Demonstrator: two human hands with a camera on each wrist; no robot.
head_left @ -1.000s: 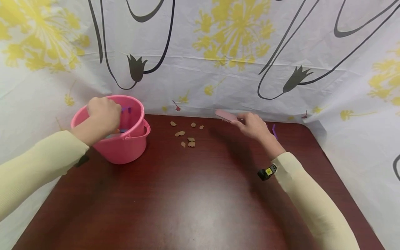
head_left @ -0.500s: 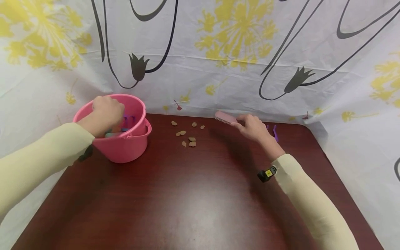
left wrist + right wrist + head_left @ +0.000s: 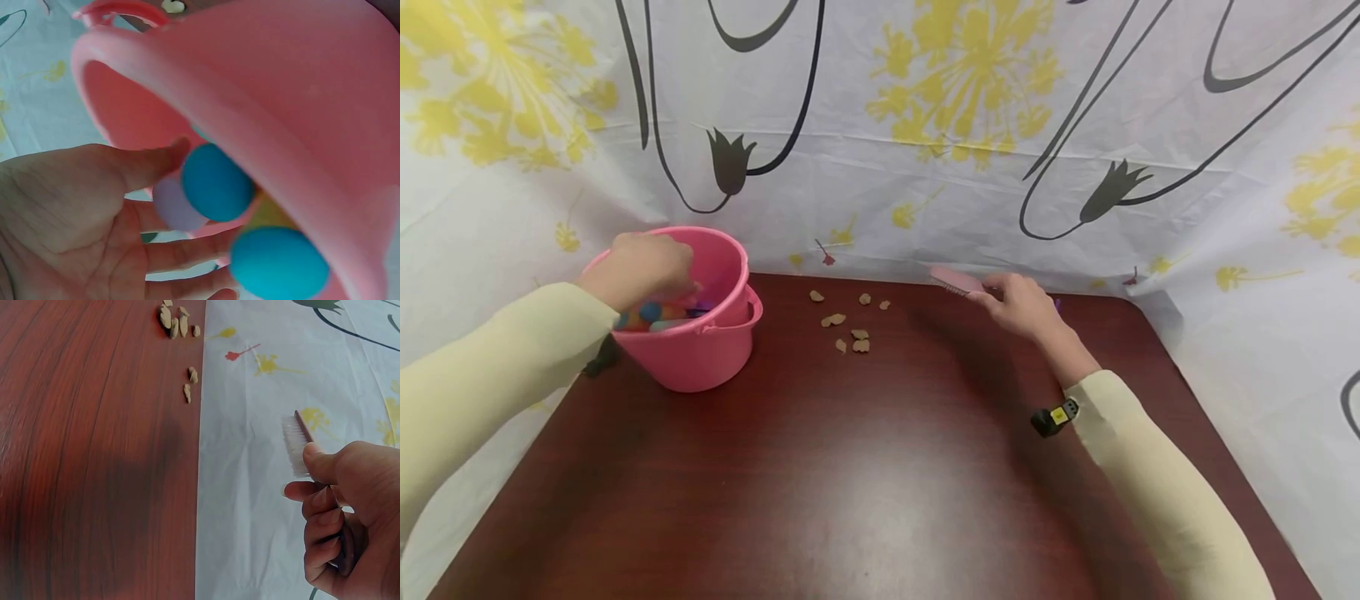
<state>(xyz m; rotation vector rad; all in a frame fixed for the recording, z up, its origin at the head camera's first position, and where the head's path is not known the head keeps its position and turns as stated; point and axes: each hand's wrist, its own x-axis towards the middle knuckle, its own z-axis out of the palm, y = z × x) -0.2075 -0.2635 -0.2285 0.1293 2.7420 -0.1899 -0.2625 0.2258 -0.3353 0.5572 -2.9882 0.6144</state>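
Note:
At the left, a pink bucket stands on the table. My left hand reaches over its rim into it. The left wrist view shows that hand with thumb and fingers mostly straight around a lavender piece and a blue round end; a second blue round end is by the fingertips. What these pieces belong to is partly hidden by the rim. My right hand grips a pink brush by its handle, above the table's back edge. White bristles face left in the right wrist view.
Several small tan-brown irregular pieces lie scattered on the dark wooden table right of the bucket. A purple object shows just behind my right wrist. Flower-patterned white sheeting hangs along the back and sides.
My left hand has shifted slightly left inside the bucket, and blue and orange things there have come into view. My right hand, still holding the brush, has moved a little to the right.

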